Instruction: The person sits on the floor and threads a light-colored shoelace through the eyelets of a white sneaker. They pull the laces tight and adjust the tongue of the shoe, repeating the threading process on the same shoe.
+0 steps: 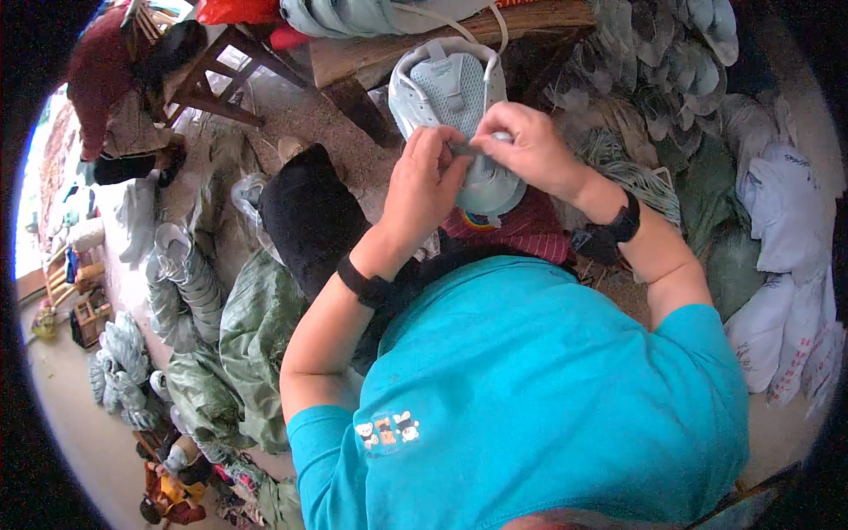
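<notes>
A pale grey shoe upper (450, 84) lies in front of me, its opening and mesh tongue toward the bench and its rounded toe (488, 187) toward my lap. My left hand (426, 181) is closed in a pinch over the upper's left side. Close beside it, my right hand (533, 148) pinches with thumb and forefinger above the middle of the upper. Both sets of fingertips nearly meet; whatever is between them is too small or hidden to name. Under the toe, a dark red striped cloth (539, 231) covers part of my lap.
A wooden bench (353, 66) stands just ahead, with more pale shoe uppers (340, 16) on it. Strung uppers (671, 44) and white sacks (782, 208) fill the right. Green sacks (256, 344) and stacked uppers (187, 287) lie left. Another person (115, 79) bends at far left.
</notes>
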A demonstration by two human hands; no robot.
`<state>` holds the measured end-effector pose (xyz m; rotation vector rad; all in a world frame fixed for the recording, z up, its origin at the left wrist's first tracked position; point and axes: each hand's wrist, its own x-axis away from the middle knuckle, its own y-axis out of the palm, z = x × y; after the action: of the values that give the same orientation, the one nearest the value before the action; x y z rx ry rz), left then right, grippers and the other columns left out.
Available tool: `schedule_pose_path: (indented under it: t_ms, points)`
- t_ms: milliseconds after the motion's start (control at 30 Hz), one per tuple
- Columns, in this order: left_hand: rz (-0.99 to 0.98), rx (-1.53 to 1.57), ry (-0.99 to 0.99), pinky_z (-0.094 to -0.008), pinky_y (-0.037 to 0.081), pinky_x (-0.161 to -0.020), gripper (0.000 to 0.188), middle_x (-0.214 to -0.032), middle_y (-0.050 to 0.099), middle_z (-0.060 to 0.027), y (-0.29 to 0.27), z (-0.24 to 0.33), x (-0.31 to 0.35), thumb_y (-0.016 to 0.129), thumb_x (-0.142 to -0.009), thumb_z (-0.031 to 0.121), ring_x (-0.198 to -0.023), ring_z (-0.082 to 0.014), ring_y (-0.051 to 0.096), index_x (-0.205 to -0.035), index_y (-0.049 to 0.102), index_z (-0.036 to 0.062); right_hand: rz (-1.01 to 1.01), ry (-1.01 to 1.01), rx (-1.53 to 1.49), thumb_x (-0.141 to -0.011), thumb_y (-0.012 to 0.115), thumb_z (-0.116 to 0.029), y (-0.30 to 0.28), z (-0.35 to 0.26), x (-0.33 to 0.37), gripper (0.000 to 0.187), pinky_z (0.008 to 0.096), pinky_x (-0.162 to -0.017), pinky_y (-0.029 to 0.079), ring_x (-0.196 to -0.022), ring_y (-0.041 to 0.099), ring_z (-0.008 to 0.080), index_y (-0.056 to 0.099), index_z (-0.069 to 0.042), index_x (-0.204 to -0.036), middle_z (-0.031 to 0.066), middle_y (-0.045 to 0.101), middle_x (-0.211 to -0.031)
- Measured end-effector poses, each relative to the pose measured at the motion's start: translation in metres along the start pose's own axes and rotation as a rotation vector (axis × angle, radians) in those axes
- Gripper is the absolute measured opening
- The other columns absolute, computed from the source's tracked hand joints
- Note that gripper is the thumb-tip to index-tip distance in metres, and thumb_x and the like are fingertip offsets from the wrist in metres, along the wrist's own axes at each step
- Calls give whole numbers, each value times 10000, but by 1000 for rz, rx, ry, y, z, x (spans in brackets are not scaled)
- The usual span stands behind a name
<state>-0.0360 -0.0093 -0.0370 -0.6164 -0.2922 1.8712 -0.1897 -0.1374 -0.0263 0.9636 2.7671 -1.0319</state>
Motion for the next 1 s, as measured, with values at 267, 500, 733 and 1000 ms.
schedule_pose_path:
  t_ms: [267,500,733,1000]
  points:
    - [28,-61,18,-321,482,-654,239,-887,528,-83,-7,3,3,693,-813,43,-729,-221,561,-1044,633,62,-38,-48,-13,-899,645,-114,-3,-10,-6,125,304,-692,480,-771,589,157,621,-1,-948,90,623,-842]
    - [50,-528,312,-399,475,-636,128,-878,522,-108,-13,3,-9,629,-821,97,-759,-296,572,-949,621,94,-246,24,-56,-927,629,-137,-14,-11,-16,156,269,-694,473,-768,551,82,608,6,-986,37,614,-823]
    - [290,-1096,183,-414,416,-823,160,-927,544,-99,-130,-13,16,569,-819,65,-964,-316,504,-979,566,69,-251,227,-90,-912,630,-132,-39,-8,0,168,254,-660,443,-720,506,74,582,-12,-1020,8,553,-760]
    - [787,-43,-684,-379,463,-991,264,-1200,569,-185,-409,-188,301,418,-953,46,-1105,-278,558,-1154,520,-92,-288,99,158,-840,634,-177,-66,24,27,156,394,-767,473,-864,581,302,630,-39,-913,139,592,-884]
